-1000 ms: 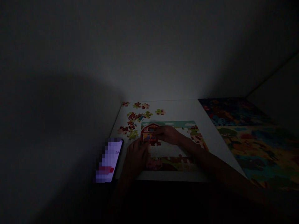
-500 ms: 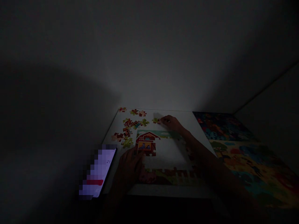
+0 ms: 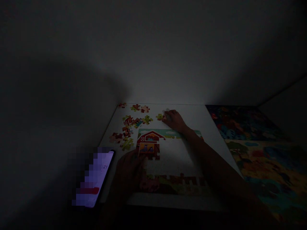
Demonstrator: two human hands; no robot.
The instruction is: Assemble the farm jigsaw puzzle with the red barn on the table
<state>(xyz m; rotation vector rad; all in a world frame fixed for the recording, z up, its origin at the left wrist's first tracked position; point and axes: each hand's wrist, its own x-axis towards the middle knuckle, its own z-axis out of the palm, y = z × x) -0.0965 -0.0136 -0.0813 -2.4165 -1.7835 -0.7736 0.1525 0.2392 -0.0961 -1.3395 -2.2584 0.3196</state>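
Across the white tabletop (image 3: 199, 123), a part-built farm jigsaw puzzle (image 3: 168, 183) lies toward the near edge, with a red barn (image 3: 150, 137) at its upper left and a white gap (image 3: 168, 156) in the middle. The left hand (image 3: 128, 171) lies low at the puzzle's left side, fingers spread and reaching toward the pieces under the barn; the dim light hides whether it grips anything. The right hand (image 3: 174, 120) sits just past the puzzle's far edge, fingers curled down, their tips beside a small green puzzle piece (image 3: 160, 117), though no pinch can be made out. Loose puzzle pieces (image 3: 128, 123) lie scattered to the upper left. A phone (image 3: 94, 179) with a pixelated screen lies at the tabletop's left edge, and a colourful printed mat (image 3: 251, 153) spreads along the right.
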